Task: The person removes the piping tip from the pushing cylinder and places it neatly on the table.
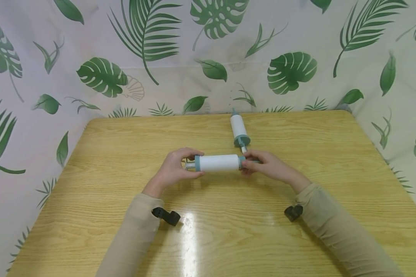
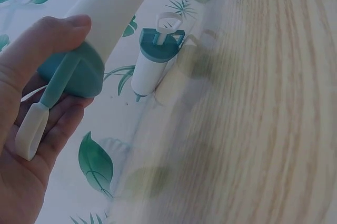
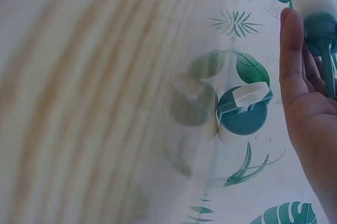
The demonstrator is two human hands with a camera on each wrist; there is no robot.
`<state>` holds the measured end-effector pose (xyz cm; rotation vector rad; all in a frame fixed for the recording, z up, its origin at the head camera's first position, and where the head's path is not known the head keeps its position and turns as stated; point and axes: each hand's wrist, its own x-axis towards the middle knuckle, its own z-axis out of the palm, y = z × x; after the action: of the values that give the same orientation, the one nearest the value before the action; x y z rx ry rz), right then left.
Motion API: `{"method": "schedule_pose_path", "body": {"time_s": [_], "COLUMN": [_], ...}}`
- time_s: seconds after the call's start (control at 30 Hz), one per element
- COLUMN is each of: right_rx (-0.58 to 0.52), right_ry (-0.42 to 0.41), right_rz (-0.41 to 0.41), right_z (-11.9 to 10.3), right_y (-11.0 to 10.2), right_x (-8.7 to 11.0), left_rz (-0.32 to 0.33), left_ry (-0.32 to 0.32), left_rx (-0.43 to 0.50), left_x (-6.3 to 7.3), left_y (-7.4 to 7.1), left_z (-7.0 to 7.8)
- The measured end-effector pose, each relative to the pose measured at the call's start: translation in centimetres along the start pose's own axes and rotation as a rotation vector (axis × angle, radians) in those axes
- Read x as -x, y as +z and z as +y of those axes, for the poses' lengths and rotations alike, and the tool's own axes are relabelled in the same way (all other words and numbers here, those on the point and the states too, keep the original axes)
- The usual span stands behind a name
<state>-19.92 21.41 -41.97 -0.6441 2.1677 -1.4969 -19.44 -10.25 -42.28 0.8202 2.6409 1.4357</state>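
A piping syringe (image 1: 219, 162) with a white barrel lies level between the two hands, over the middle of the table. My left hand (image 1: 175, 166) grips its teal collar (image 2: 84, 71), thumb on one side and fingers on the other. The white pull handle (image 2: 32, 129) of the plunger points back into that palm. At the other end my right hand (image 1: 268, 166) pinches the teal cap, from which a thin teal nozzle (image 3: 327, 66) runs along the fingers. Just beyond the right fingertips lies a second, similar syringe (image 1: 238, 126), its handle toward me.
The wooden table (image 1: 124, 142) ends at the back against a leaf-print cloth (image 1: 173, 84), which also hangs at both sides. The second syringe's tip reaches that back edge. Black straps with small cameras (image 1: 171, 217) sit on both sleeved wrists. Light glares on the tabletop in front.
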Motion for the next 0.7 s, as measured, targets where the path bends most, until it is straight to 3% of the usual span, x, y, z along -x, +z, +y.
{"method": "schedule_pose_path", "body": {"time_s": [0.4,0.7], "right_rx": [0.12,0.143], "right_ry": [-0.042,-0.087], "right_rz": [0.078,0.069], "right_z": [-0.01,0.04], "right_y": [0.06,0.06], "right_x": [0.19,0.2], "left_rz": [-0.003,-0.004], "left_ry": [-0.017,0.0], "left_rx": [0.01,0.01], "left_x": [0.0,0.02], "left_y": [0.06,0.14], "left_z": [0.08,-0.16]}}
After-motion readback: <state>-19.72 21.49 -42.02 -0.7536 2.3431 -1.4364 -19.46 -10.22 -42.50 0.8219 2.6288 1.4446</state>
